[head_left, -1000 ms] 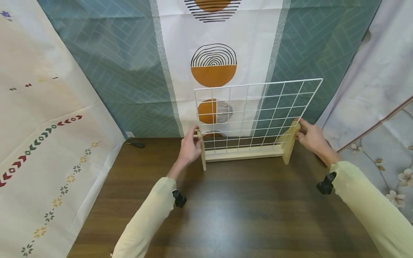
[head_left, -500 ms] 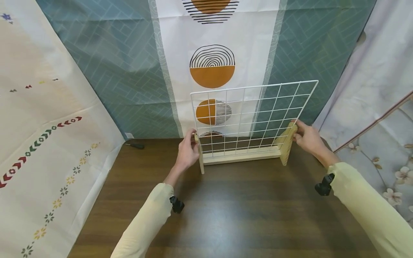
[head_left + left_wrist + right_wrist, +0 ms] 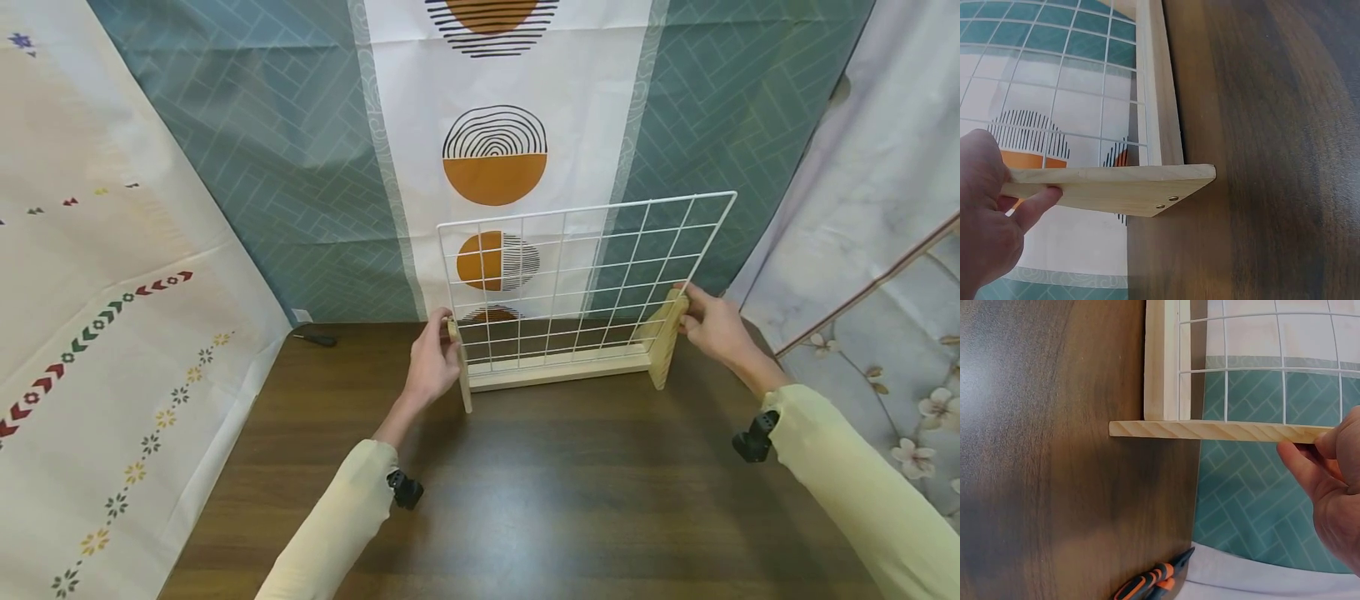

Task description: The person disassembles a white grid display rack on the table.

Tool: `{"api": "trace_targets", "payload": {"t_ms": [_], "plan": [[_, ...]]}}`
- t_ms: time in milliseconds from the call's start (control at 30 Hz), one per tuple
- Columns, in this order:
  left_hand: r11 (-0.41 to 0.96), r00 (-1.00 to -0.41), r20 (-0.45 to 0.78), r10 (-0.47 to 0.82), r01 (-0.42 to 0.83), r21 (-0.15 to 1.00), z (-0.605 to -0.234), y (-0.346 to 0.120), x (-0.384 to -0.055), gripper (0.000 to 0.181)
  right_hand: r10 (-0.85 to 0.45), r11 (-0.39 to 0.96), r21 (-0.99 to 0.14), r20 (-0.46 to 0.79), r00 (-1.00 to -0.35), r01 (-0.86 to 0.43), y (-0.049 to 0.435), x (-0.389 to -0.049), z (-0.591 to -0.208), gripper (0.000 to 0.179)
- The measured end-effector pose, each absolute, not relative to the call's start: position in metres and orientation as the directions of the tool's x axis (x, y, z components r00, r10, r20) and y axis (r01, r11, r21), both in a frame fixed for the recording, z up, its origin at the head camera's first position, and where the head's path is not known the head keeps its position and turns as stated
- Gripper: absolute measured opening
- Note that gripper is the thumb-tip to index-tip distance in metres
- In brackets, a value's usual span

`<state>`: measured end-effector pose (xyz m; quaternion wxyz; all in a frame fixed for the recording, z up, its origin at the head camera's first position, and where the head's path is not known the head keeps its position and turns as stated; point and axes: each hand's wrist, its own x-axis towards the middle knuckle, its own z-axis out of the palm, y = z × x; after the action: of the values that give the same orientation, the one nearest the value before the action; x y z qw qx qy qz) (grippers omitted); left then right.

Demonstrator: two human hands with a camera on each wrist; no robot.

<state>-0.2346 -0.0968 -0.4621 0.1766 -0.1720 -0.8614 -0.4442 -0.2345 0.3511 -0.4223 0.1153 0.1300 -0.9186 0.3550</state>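
A wire grid rack stands upright on the dark wooden table: a white wire grid (image 3: 557, 267) set in a pale wooden base bar (image 3: 558, 371) between two wooden side panels. My left hand (image 3: 432, 362) grips the top of the left side panel (image 3: 1110, 187), fingers and thumb on either side; two screw heads show low on that panel. At the other end, my right hand (image 3: 716, 323) holds the upper part of the right side panel (image 3: 1210, 431). The grid leans back slightly and rises above both hands.
A dark screwdriver (image 3: 318, 339) lies at the table's back left. Black-and-orange pliers (image 3: 1154, 582) lie beyond the rack's right end. A patterned cloth (image 3: 300, 167) hangs behind, with pale curtains at both sides. Brown tabletop (image 3: 525, 483) extends in front of the rack.
The rack has shifted a little toward me and slightly left, with both hands moving along and keeping their grip on the side panels. The screwdriver has stayed in place.
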Motion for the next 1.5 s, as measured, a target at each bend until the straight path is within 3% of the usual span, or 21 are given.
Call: {"api": "trace_targets", "payload": {"t_ms": [300,833,1500], "plan": [[0.552,-0.871,0.472,0.137,0.462,0.694,-0.464,-0.102,-0.228,0.051,-0.171,0.679,-0.647,0.322,-0.931,-0.348,0.347,-0.230,-0.423,0.055],[0.547,-0.854,0.506,0.121,0.483,0.684,-0.466,-0.108,-0.217,0.052,-0.185,0.761,-0.542,0.346,-0.920,-0.357,0.340,-0.224,-0.421,0.053],[0.534,-0.832,0.543,0.117,0.514,0.672,-0.467,-0.116,-0.209,0.052,-0.214,0.705,-0.605,0.317,-0.924,-0.370,0.338,-0.220,-0.422,0.052]]}}
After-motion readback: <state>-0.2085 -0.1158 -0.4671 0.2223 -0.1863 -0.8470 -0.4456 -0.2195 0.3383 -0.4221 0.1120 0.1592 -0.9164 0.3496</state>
